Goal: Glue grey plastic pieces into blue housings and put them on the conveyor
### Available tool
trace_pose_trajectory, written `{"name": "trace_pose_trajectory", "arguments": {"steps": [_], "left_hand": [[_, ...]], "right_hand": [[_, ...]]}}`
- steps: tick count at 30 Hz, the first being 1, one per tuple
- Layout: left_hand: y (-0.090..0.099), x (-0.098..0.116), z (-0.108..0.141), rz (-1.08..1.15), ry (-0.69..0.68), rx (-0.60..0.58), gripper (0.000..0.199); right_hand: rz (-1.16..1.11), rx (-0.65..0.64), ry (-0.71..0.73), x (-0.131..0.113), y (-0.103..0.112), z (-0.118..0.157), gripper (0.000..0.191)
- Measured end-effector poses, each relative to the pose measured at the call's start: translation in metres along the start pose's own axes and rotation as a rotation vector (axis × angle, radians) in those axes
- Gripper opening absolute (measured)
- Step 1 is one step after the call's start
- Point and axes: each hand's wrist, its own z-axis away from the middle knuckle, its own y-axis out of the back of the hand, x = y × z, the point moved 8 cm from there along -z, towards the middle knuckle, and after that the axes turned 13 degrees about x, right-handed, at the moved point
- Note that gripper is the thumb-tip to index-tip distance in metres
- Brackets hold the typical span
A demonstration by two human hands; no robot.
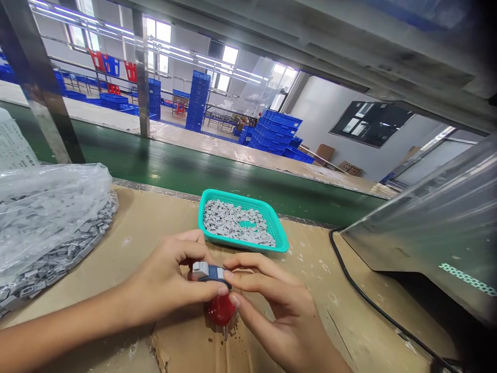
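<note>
Left hand [169, 274]: closed, pinching the dark blue block [214, 273] between thumb and fingers.
Right hand [283, 305]: fingertips at the block's right end; whether gripping or only touching, cannot tell.
Dark blue block: held between both hands, with a light grey piece [201, 269] at the left end.
Step in hand: apparently close fingertip work on the block, steadied from the left, worked from the right.
Next move: seems to call for a firm left pinch and light, even right-hand pressure.
Red object [222, 311]: just below the block in view, narrow tip toward the wearer; contact between them hidden.
Teal basket [282, 237]: just beyond the hands, holding loose grey parts [225, 220].
Clear bag [58, 207]: off to the left, filled with grey parts.
Green belt [166, 168]: past the basket.
</note>
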Motion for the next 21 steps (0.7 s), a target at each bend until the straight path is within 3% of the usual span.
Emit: {"name": "trace_pose_trajectory", "arguments": {"steps": [3,7,10,13,15,16,18,21], "left_hand": [[-0.006,-0.008,0.001,0.292,0.15,0.029,0.014],[-0.026,-0.026,0.008,0.883,0.546,0.062,0.016],[-0.025,-0.03,0.008,1.047,0.652,0.143,0.02],[-0.006,-0.034,-0.007,1.012,0.599,0.229,0.02],[0.01,-0.038,-0.023,0.939,0.518,0.252,0.02],[0.018,-0.041,-0.034,0.89,0.461,0.26,0.021],[0.037,-0.05,-0.058,0.752,0.322,0.313,0.023],[0.07,-0.07,-0.096,0.341,0.096,0.492,0.03]], "right_hand": [[-0.009,0.078,0.072,-0.003,0.0,-0.001,0.027],[0.141,0.229,0.268,-0.016,-0.004,-0.008,0.022],[0.202,0.213,0.344,-0.019,-0.012,-0.018,0.018],[0.169,0.239,0.236,0.004,0.002,-0.037,0.017],[0.221,0.273,0.072,0.039,0.02,-0.053,0.014],[0.283,0.227,-0.011,0.059,0.026,-0.061,0.012],[0.526,-0.037,-0.209,0.107,0.025,-0.068,0.017],[0.586,-0.214,-0.265,0.145,0.022,-0.071,0.021]]}}
